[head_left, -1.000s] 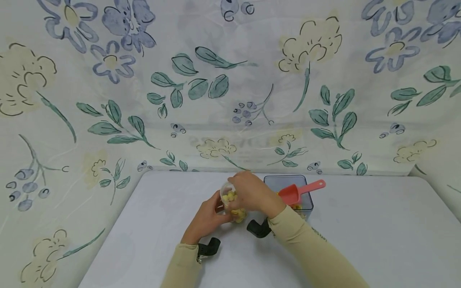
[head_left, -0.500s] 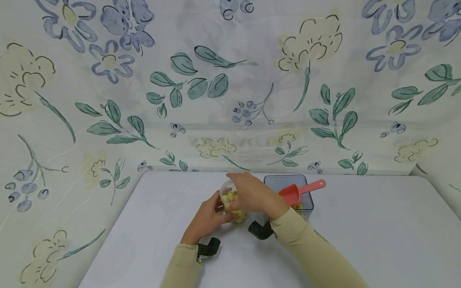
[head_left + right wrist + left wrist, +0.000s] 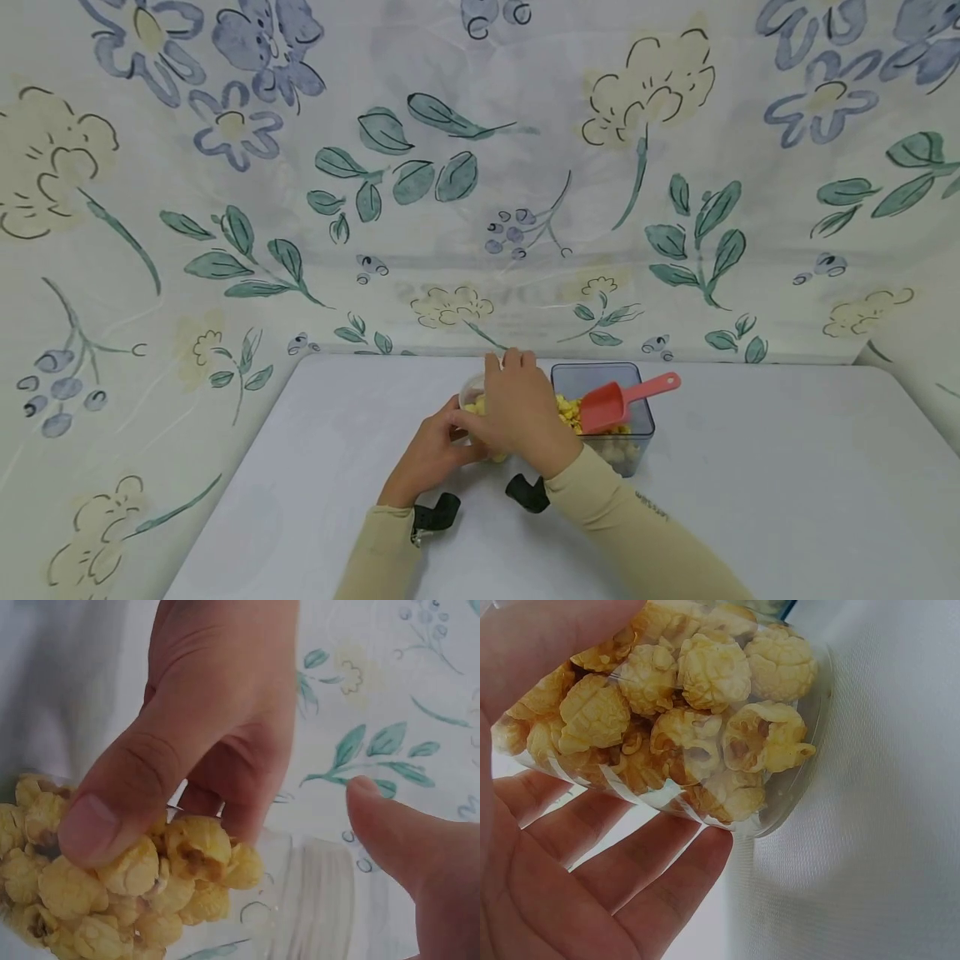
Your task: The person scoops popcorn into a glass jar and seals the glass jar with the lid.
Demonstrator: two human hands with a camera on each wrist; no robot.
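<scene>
My left hand (image 3: 431, 454) holds a clear plastic jar (image 3: 799, 791) around its body, thumb on one side and fingers on the other. Popcorn (image 3: 712, 671) fills much of the jar. The jar's ridged mouth (image 3: 326, 892) shows in the right wrist view, with no lid on it there. Over the jar is my right hand (image 3: 521, 412), its fingers extended and its back hiding most of the jar in the head view. In the right wrist view its thumb (image 3: 397, 832) stands out straight beside the mouth; its other fingers are out of that view.
Right behind my right hand stands a clear blue-tinted box (image 3: 592, 377) of popcorn. A red scoop (image 3: 603, 410) lies in it, handle over the right rim. They are on a white table (image 3: 765, 483), with a floral sheet (image 3: 540, 192) behind.
My right hand has turned and its fingers have straightened over the jar. More popcorn in the box now shows beside it. My left hand and the jar have stayed nearly still.
</scene>
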